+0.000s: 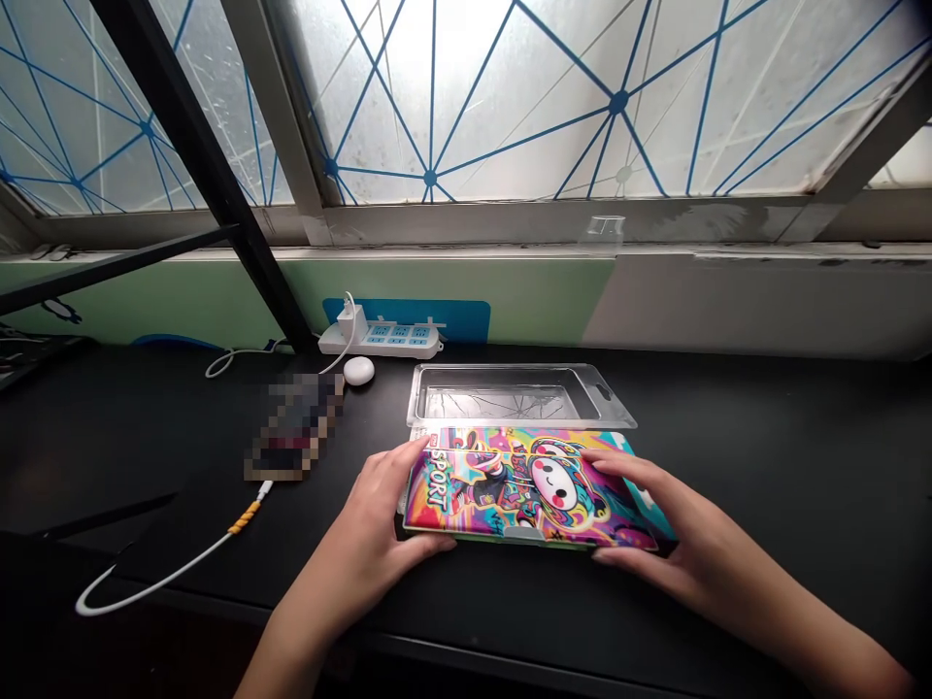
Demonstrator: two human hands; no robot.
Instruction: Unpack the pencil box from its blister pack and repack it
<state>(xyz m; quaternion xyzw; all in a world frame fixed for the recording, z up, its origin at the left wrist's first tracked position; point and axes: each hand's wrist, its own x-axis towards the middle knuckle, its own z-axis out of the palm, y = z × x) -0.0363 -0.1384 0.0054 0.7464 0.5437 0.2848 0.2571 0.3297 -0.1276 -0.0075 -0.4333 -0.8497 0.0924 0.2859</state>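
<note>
A brightly printed pencil case (510, 490) with a cartoon figure and the word "SPORT" on its lid lies near the front of the black desk. At its left end my left hand (385, 510) grips it, thumb along the front edge and fingers over the far corner. My right hand (655, 515) holds the right end, its thumb at the front edge and its fingers across the top. Just behind the case sits a clear plastic packaging tray (618, 413), close against its far side. The case's underside is hidden.
To the left lies a blurred-out phone-like device (295, 427) with a white cable (175, 587) attached. A small white round case (359, 371) and a white power strip (393, 338) stand behind it. A black frame bar (211, 175) slants down at left.
</note>
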